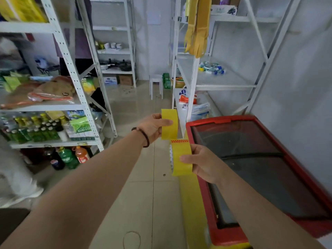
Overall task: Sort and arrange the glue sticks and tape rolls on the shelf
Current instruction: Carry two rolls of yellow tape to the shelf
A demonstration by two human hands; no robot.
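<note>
My left hand (152,127) grips a yellow tape roll (169,124) out in front of me, thumb across its outer face. Just below it, my right hand (201,163) holds a second yellow tape roll (180,158) with a red patterned strip on top. The two rolls nearly touch. On the white shelf (224,85) ahead to the right lies a cluster of tape rolls and glue sticks (212,68) with blue and yellow caps. A lower shelf holds orange and white packets (185,99).
A red chest freezer (251,159) with a dark glass lid stands at my right. Left shelving (79,90) carries bottles, bags and boxes. Yellow rubber gloves (196,33) hang from the right rack. A white stool (156,85) stands in the aisle ahead.
</note>
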